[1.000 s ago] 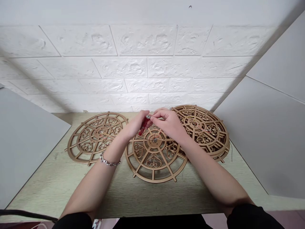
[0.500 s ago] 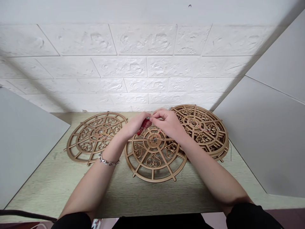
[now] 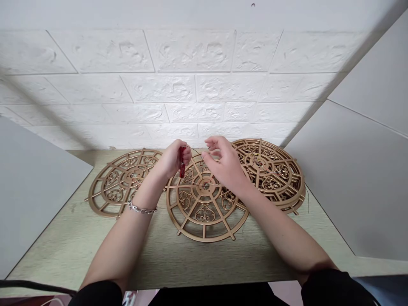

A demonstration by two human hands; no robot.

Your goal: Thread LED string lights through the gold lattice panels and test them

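Observation:
My left hand [image 3: 177,157] is closed around small red-handled pliers [image 3: 182,163], held upright above the left part of the middle gold round frame [image 3: 205,236]; their jaws are mostly hidden by my fingers. A thin dark wire [image 3: 195,149] arcs from the top of my left hand toward the middle frame's hub, where several thin wires gather. My right hand [image 3: 225,163] hovers over the frame's right back part. Its thumb and fingers are apart with nothing visible between them. The frame is openwork with spokes and scrolls.
Another gold round frame [image 3: 95,204] lies at left, partly behind my left arm. A stack of similar frames [image 3: 299,187] stands at right, with thin wires on top and one hanging over its edge. A white brick-pattern wall [image 3: 181,89] closes the back; grey panels flank the table [image 3: 172,263].
My hands have moved apart. My left hand went left with the pliers, now held more upright. My right hand opened its pinch near the pliers' tip, and the wire now arcs freely.

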